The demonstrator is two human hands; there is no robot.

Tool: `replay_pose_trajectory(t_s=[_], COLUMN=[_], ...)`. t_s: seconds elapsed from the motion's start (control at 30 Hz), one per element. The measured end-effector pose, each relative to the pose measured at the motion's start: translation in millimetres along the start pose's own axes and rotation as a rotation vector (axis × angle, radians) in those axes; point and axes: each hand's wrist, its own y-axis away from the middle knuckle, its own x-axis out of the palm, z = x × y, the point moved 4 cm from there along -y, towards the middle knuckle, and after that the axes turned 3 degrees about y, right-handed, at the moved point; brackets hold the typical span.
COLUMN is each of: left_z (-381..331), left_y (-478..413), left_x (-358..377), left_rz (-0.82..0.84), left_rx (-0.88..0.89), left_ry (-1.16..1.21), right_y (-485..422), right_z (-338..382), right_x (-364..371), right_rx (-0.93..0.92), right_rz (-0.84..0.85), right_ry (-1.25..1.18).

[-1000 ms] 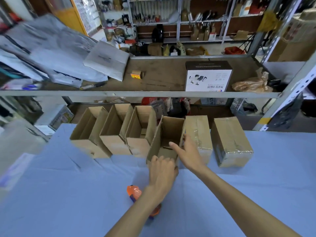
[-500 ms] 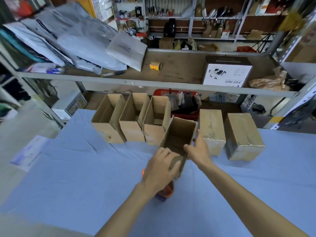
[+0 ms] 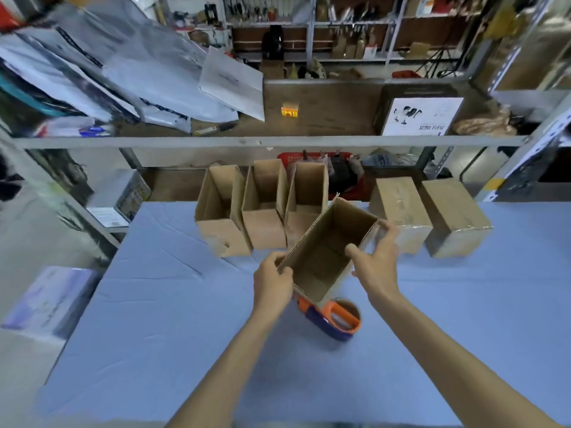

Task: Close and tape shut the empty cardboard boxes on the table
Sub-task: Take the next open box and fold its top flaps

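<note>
There is one camera, worn on the person's head. It looks from above the near edge of the table (image 3: 154, 335), tipped forward and down across it. Both forearms come in from the bottom edge. The left hand (image 3: 273, 281) and right hand (image 3: 378, 267) grip the open box (image 3: 324, 251) just below the middle of the picture, close to the lens. The tape dispenser (image 3: 335, 316) lies just under them. The table's blue cover fills the lower half, the shelf (image 3: 324, 112) behind it crosses the upper part, and the racks (image 3: 340, 26) at the back of the room sit small along the top. The wide lens bows the shelf's front rail and leans the side posts.
</note>
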Motion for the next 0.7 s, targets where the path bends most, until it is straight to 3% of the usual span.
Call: replay_pose_trajectory(t_s=[0.1, 0.4, 0.7], left_z=[14.8, 35.4, 79.7], left_y=[-13.4, -39.3, -19.7], left_x=[-42.2, -146.5, -184.3], left_rz=[-0.034, -0.156, -0.182], left_rx=[-0.068, -0.117, -0.205], left_ry=[0.121, 0.213, 0.209], right_y=[13.3, 70.8, 117.4], right_z=[19.9, 41.3, 3.2], right_x=[1.1, 60.0, 124.6], right_rx=[-0.072, -0.074, 0.095], right_rz=[-0.101, -0.021, 0.188], right_ry=[0.111, 0.168, 0.26])
